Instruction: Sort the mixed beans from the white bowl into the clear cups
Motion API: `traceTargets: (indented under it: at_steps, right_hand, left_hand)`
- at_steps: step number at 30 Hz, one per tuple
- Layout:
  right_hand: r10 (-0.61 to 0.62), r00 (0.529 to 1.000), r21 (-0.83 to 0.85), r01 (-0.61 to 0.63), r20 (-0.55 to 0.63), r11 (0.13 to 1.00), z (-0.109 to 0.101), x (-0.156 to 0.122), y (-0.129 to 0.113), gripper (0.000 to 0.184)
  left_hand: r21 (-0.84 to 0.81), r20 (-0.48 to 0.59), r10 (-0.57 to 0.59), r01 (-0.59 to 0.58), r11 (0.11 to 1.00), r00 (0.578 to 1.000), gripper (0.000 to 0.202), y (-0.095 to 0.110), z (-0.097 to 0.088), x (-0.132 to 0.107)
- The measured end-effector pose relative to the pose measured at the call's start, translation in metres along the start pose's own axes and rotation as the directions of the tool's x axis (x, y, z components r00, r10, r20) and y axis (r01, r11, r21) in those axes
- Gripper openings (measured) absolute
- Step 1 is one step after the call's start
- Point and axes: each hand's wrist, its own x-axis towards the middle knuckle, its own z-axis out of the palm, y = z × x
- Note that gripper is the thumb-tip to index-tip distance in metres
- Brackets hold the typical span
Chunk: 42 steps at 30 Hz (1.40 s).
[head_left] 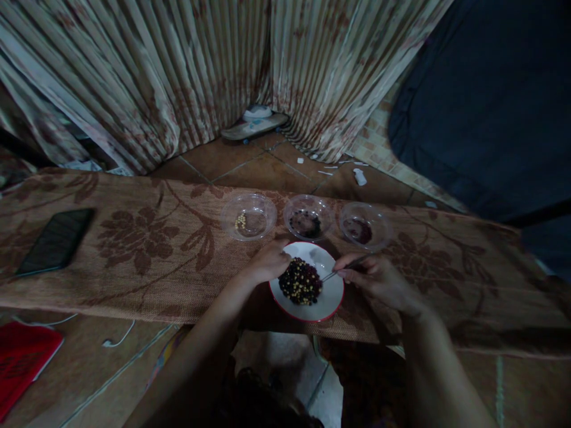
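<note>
Holding the red-rimmed white bowl (323, 254) by its far left edge with the left hand (273, 261), resting it on the cloth-covered worktop (214, 285). Pinching metal tweezers (330, 275) in the right hand (372, 276), pointing the tips into the mixed beans (300, 282), leaving any catch between them too small to make out. Facing three clear dishes in a row just beyond: left dish (228, 215) containing pale beans (240, 222), middle dish (307, 203) black ones, right dish (378, 226) dark red.

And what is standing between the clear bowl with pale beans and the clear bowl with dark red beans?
In the head view, a third clear bowl stands between them, with black beans inside.
</note>
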Motion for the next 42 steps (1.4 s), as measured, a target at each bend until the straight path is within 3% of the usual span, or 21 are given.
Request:
traceTargets:
  at_steps: [9, 17, 20, 23, 25, 28, 32, 34, 36, 39, 40, 42]
  right_hand:
    - [0.025, 0.998, 0.027, -0.024, -0.056, 0.999, 0.000, 0.000, 0.005, 0.027]
    - [-0.065, 0.958, 0.096, 0.096, -0.280, 0.991, -0.012, -0.003, 0.002, 0.015]
    - [-0.123, 0.847, 0.081, 0.191, -0.517, 0.978, -0.026, -0.001, 0.010, 0.012]
    - [-0.092, 0.647, 0.086, 0.238, -0.756, 0.967, -0.040, 0.006, 0.021, 0.016]
    - [-0.019, 0.548, 0.110, 0.201, -0.836, 0.973, -0.046, 0.012, 0.027, 0.021]
    - [0.023, 0.509, 0.110, 0.141, -0.861, 0.984, -0.047, 0.019, 0.030, 0.024]
    - [-0.051, 0.534, 0.053, 0.177, -0.844, 0.983, -0.041, 0.020, 0.025, 0.020]
    - [-0.097, 0.584, 0.055, 0.237, -0.806, 0.970, -0.037, 0.016, 0.022, 0.016]
    - [-0.121, 0.698, 0.099, 0.267, -0.706, 0.959, -0.033, 0.011, 0.019, 0.014]
    - [-0.097, 0.917, 0.160, 0.170, -0.387, 0.972, -0.025, 0.003, 0.011, 0.016]
    - [-0.078, 0.958, 0.160, 0.126, -0.275, 0.979, -0.021, 0.001, 0.009, 0.017]
    - [-0.048, 0.992, 0.138, 0.063, -0.114, 0.988, -0.015, 0.000, 0.004, 0.021]
  left_hand:
    - [0.006, -0.001, 0.027, -0.027, 1.000, 1.000, 0.026, 0.001, -0.001, 0.000]
    - [-0.027, 0.011, 0.041, -0.041, 0.999, 0.999, 0.023, 0.000, 0.000, -0.002]
    - [-0.014, 0.001, 0.041, -0.041, 0.999, 0.999, 0.025, 0.001, -0.002, -0.003]
    - [0.024, -0.018, 0.016, -0.015, 1.000, 1.000, 0.025, 0.002, -0.003, -0.003]
    - [0.039, -0.021, 0.006, -0.005, 0.999, 1.000, 0.026, 0.002, -0.003, -0.002]
    - [0.044, -0.006, 0.004, -0.004, 0.999, 1.000, 0.027, 0.001, -0.003, 0.000]
    - [0.059, -0.015, 0.019, -0.018, 0.998, 1.000, 0.028, 0.002, -0.003, -0.001]
    - [0.059, -0.019, 0.018, -0.016, 0.998, 1.000, 0.027, 0.003, -0.003, -0.001]
    - [0.041, -0.017, 0.011, -0.011, 0.999, 1.000, 0.027, 0.003, -0.003, -0.001]
    - [0.005, -0.003, 0.011, -0.011, 1.000, 1.000, 0.027, 0.002, -0.001, 0.000]
    - [-0.003, -0.004, 0.006, -0.006, 1.000, 1.000, 0.027, 0.002, -0.001, 0.000]
    - [-0.012, -0.010, 0.000, 0.000, 1.000, 1.000, 0.027, 0.002, 0.000, 0.000]
